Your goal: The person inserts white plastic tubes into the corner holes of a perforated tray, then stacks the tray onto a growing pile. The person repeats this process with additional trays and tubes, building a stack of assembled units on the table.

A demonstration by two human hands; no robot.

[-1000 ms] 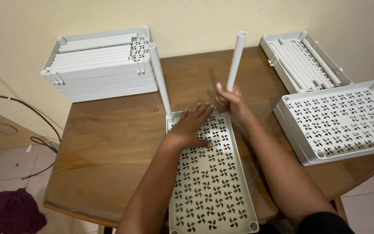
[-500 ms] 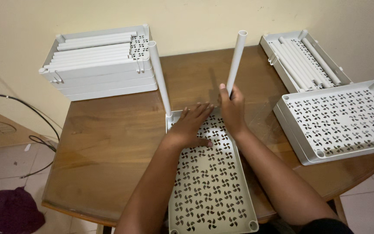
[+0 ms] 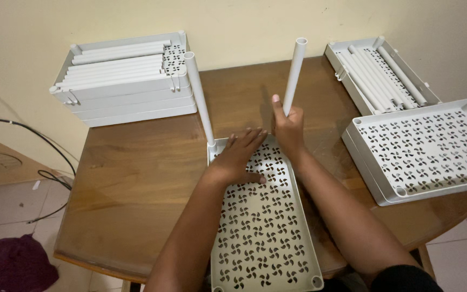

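Observation:
A grey perforated shelf panel [image 3: 263, 227] lies flat on the wooden table [image 3: 136, 184] in front of me. My left hand [image 3: 241, 156] presses flat on its far end, fingers spread. My right hand [image 3: 287, 127] grips the lower part of a white tube [image 3: 294, 73] standing upright at the panel's far right corner. Another white tube [image 3: 198, 97] stands upright in the far left corner socket, leaning slightly left.
A stack of grey panels topped with white tubes [image 3: 122, 75] sits at the back left against the wall. At the right, a panel holding several tubes [image 3: 379, 75] lies behind a stack of perforated panels [image 3: 422, 148]. Cables [image 3: 33, 140] and a dark cloth [image 3: 20, 265] are on the floor at left.
My right hand has slid along the tube toward the panel's corner, and the tube stands slightly more upright. The left hand stays pressed on the panel.

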